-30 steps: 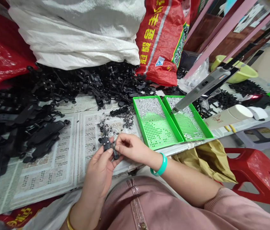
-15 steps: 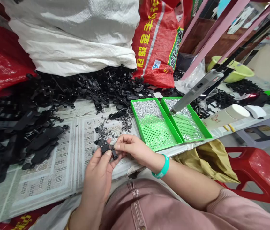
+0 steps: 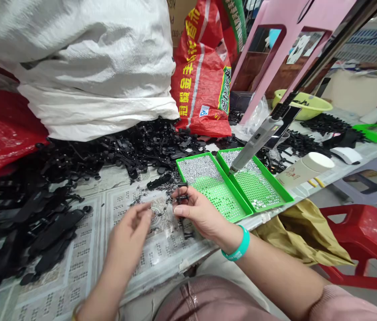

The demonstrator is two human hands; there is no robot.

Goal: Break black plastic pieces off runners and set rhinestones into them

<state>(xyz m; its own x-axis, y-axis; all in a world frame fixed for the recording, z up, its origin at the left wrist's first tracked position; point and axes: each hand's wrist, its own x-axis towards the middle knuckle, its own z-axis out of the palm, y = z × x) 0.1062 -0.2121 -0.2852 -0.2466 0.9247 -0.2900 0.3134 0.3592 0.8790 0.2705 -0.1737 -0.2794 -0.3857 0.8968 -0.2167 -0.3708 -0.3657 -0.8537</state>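
Note:
In my right hand (image 3: 200, 209) is a small black plastic part with jointed arms (image 3: 182, 198), pinched upright between thumb and fingers above the table. Fingers cover much of it, and its lower end points down toward the cloth. My left hand (image 3: 130, 232) is apart from it, a little to the left, slightly blurred, with its thumb and fingers parted and nothing visible between them. Just beyond the hands lie a black piece (image 3: 159, 182) and scattered tiny dark bits. A grey electric screwdriver (image 3: 253, 145) hangs with its tip over the two green screw trays (image 3: 250, 209).
Black plastic parts (image 3: 115, 151) are heaped along the back and left. Behind them stand a white sack (image 3: 108, 67) and a red sack (image 3: 202, 80). To the right are a white bottle (image 3: 304, 169), a yellow-green basin (image 3: 304, 107) and a red stool (image 3: 365, 240).
My left hand has let go of the black part and drawn away to the left. The part is now in my right hand alone, turned more upright. The camera view has shifted.

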